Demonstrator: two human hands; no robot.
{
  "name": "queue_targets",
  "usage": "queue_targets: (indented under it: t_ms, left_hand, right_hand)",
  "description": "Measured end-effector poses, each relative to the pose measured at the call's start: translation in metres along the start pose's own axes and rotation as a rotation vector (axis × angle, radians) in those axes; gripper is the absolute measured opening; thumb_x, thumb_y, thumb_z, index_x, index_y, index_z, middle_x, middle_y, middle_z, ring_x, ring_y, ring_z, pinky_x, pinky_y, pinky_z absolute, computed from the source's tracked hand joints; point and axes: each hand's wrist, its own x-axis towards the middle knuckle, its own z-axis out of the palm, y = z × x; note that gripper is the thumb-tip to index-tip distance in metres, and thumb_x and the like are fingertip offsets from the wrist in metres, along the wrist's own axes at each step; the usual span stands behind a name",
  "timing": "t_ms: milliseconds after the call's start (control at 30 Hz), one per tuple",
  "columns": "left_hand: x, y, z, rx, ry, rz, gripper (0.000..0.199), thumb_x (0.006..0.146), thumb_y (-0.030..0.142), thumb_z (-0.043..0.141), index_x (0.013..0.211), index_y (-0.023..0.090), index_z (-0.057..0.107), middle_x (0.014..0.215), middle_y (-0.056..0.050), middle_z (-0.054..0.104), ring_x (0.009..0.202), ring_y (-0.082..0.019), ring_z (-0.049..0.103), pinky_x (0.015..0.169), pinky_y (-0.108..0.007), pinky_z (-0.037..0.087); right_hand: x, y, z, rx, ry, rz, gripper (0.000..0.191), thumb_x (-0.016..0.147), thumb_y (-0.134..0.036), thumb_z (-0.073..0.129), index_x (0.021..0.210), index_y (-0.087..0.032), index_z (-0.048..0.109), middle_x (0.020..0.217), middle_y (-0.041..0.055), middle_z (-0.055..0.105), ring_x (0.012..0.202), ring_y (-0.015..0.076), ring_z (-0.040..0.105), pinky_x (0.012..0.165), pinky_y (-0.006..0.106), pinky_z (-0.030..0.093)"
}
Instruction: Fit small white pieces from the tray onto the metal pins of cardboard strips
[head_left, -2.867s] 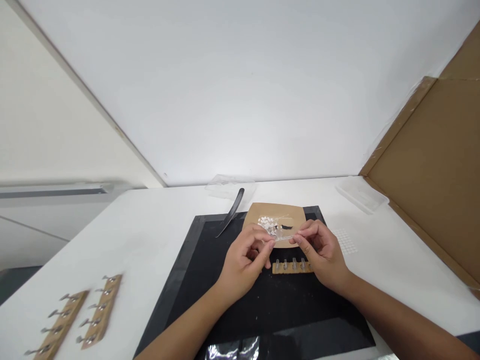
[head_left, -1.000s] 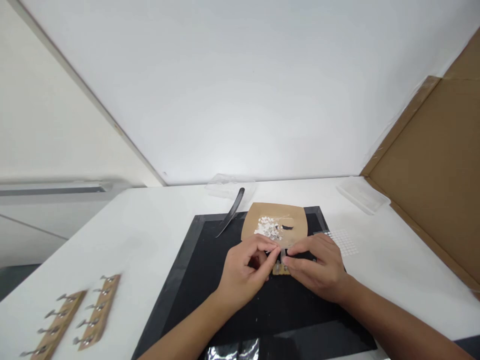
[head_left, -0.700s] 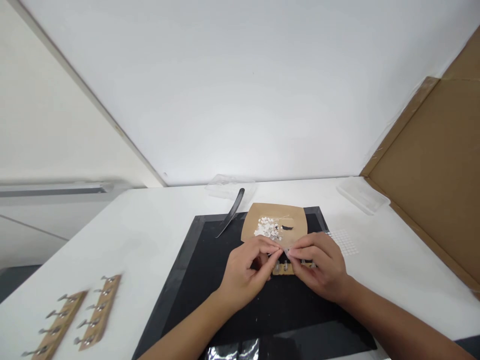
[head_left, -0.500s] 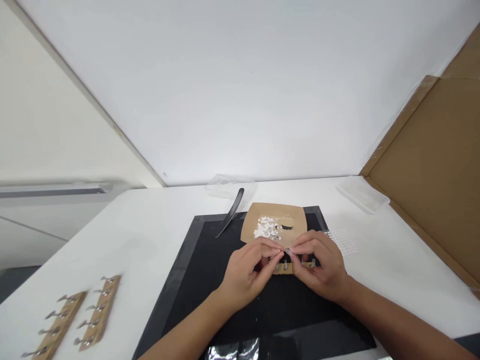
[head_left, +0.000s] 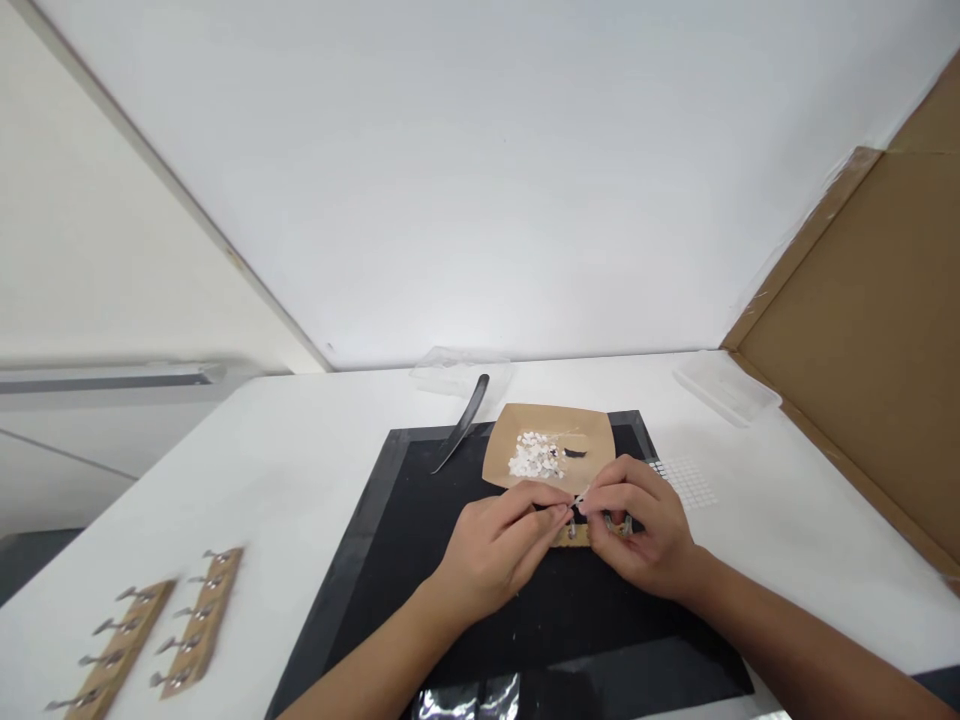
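Over a black mat (head_left: pixel 450 540), my left hand (head_left: pixel 499 545) and my right hand (head_left: pixel 641 520) meet fingertip to fingertip. Each is closed in a pinch on a tiny pale piece (head_left: pixel 577 502) too small to identify. Just beneath the fingers lies a wooden strip (head_left: pixel 576 537) with small clear clips standing on it, partly covered by my right hand. Behind the hands is a brown paper tray (head_left: pixel 501 450) with a heap of small white discs (head_left: pixel 534 457) and a short black piece (head_left: pixel 574 454).
Black curved-handled tweezers (head_left: pixel 466 418) lie at the mat's back left, near a clear bag (head_left: pixel 450 372). Two wooden strips with metal clips (head_left: pixel 199 620) sit at left. A sheet of white dots (head_left: pixel 690 483), a clear plastic lid (head_left: pixel 727 390) and a cardboard panel (head_left: pixel 862 330) are at right.
The fingers of my left hand have straightened and drawn closer together, and its fingertips have shifted slightly right. My right fingertips have changed their pinch a little around the tiny piece.
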Motion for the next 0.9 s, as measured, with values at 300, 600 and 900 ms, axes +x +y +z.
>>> queue_targets:
  t_ms: [300,600,900]
  left_hand:
    - [0.0024,0.0016,-0.001,-0.012,0.025,0.0,0.014,0.097,0.008,0.067,0.106,0.019,0.071,0.104,-0.008,0.079,0.09,-0.015,0.077,0.078,-0.022,0.064]
    - [0.007,0.0045,-0.0016,-0.083,0.103,-0.058,0.016,0.094,0.006,0.071,0.103,0.019,0.07,0.1,-0.008,0.079,0.091,-0.017,0.079,0.079,-0.024,0.065]
    - [0.0076,0.0042,0.0,-0.112,0.156,-0.146,0.014,0.094,0.006,0.072,0.098,0.019,0.066,0.098,-0.006,0.079,0.074,-0.012,0.074,0.061,-0.019,0.059]
  right_hand:
    - [0.0018,0.0036,-0.0027,0.004,0.005,0.019,0.022,0.09,-0.006,0.065,0.101,-0.025,0.066,0.087,0.0012,0.069,0.062,0.0129,0.056,0.06,0.03,0.05]
    - [0.0006,0.0032,-0.002,-0.012,0.09,0.06,0.023,0.088,-0.005,0.063,0.1,-0.025,0.065,0.086,0.0017,0.067,0.062,0.014,0.057,0.058,0.03,0.05]
    - [-0.0009,0.0049,0.0,-0.066,0.172,0.118,0.021,0.089,-0.005,0.065,0.1,-0.023,0.065,0.084,0.0012,0.062,0.063,0.0141,0.055,0.061,0.032,0.049]
